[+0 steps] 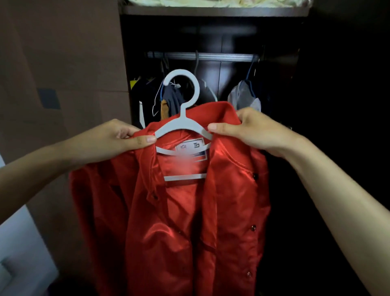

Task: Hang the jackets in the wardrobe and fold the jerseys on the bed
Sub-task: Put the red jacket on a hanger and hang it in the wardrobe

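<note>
Glossy red satin jacket [179, 211] is pinched at both shoulders by left hand [118, 137] and right hand [251, 128]; smooth white plastic hanger [183, 124] is between grips, hook upright.

Dim room, brown wall [63, 63] at left, pale bedding [211, 2] on a top shelf

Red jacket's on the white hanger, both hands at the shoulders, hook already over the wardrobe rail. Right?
Not quite. In the head view the white hanger hook is below the rail, not on it. The left hand and right hand do hold the red jacket at its shoulders.
</note>
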`<state>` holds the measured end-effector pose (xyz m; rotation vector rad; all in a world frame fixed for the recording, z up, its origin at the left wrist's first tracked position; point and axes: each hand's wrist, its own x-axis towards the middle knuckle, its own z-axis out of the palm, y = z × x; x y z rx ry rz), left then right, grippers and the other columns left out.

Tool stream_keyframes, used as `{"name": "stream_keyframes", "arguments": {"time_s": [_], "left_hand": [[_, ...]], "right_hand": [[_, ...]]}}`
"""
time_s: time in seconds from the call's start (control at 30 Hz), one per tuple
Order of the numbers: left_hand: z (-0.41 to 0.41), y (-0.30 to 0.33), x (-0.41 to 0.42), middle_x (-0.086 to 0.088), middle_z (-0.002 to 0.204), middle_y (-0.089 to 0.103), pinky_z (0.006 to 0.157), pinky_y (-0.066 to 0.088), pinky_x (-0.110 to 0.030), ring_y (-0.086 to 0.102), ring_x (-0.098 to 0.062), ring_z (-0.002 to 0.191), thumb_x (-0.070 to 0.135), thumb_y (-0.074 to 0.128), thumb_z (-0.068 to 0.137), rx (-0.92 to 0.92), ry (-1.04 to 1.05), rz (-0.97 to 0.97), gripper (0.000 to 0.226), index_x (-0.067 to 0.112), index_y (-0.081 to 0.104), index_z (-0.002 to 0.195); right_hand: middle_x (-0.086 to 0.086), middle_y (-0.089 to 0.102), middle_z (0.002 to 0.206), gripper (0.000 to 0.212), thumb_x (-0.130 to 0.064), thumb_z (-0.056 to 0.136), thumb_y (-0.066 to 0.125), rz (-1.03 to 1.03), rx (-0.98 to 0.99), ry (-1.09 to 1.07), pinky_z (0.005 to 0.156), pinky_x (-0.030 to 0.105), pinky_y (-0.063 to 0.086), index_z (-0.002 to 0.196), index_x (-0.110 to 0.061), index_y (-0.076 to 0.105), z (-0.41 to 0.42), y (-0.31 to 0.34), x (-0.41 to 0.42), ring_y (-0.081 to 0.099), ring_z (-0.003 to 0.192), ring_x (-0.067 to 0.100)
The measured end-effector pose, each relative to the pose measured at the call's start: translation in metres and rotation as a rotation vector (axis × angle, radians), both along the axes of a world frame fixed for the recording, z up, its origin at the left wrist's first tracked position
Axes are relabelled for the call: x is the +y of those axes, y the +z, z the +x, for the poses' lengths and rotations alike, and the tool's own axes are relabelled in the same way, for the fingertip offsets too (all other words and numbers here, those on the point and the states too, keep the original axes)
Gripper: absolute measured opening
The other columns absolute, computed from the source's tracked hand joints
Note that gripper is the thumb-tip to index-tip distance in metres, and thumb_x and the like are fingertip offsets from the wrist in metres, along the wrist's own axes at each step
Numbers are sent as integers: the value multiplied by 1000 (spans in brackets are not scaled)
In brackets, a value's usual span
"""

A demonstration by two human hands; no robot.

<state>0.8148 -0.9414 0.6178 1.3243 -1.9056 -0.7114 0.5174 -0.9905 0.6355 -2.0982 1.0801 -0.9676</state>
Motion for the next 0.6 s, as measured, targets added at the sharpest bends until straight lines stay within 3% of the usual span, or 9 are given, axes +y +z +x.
{"name": "stream_keyframes", "arguments": {"time_s": [0.07, 0.13, 0.2, 0.27, 0.33, 0.47, 0.6], "left_hand": [[3, 0, 1, -4, 91, 81, 64, 57, -15, 78, -14, 79, 28, 62, 95, -10, -9, 2, 24, 13, 80, 100], [5, 0, 1, 0, 92, 81, 70, 59, -18, 78, -13, 83, 31, 62, 95, -92, -8, -23, 24, 15, 80, 99], [6, -1, -3, 2, 90, 80, 81, 61, -32, 77, -14, 87, 48, 61, 95, -281, -11, -100, 35, 18, 79, 93], [1, -2, -9, 2, 83, 76, 81, 58, -40, 73, -15, 81, 70, 53, 91, -455, 14, -195, 55, 19, 74, 85], [-2, -2, -13, 5, 82, 74, 78, 57, -34, 71, -9, 79, 74, 51, 88, -474, 55, -231, 55, 23, 72, 85], [-9, 0, -14, 10, 89, 76, 79, 54, -24, 71, -2, 83, 56, 54, 91, -440, 32, -252, 36, 26, 72, 95], [8, -1, -15, 13, 99, 77, 88, 54, -27, 70, 2, 93, 66, 52, 93, -445, 96, -276, 44, 29, 73, 107]], "right_hand": [[23, 77, 98, 27, -25, 94, 72, -10, -7, 23, 79, 47, 58, 94, 1, 77, 0, -8, -3, 67, 78, 26], [22, 76, 101, 32, -21, 95, 70, 30, -151, 89, 78, 38, 56, 105, 10, 72, 4, -16, -3, 66, 83, 27], [16, 73, 95, 35, -21, 96, 69, 68, -261, 170, 78, 31, 52, 106, 13, 68, 19, -22, -2, 64, 84, 23], [7, 66, 83, 28, -21, 96, 70, 57, -288, 210, 73, 24, 49, 98, 7, 69, 34, -23, 1, 61, 78, 16], [-1, 66, 75, 12, -16, 96, 68, 63, -347, 233, 68, 17, 50, 94, -4, 71, 47, -23, 1, 62, 71, 8], [0, 69, 76, 5, -9, 95, 68, 103, -442, 254, 68, 20, 54, 98, -7, 72, 54, -24, -3, 65, 69, 10], [7, 65, 79, 13, -8, 94, 69, -33, -218, 157, 67, 31, 48, 87, 2, 69, 38, -23, -13, 58, 72, 17]]}}
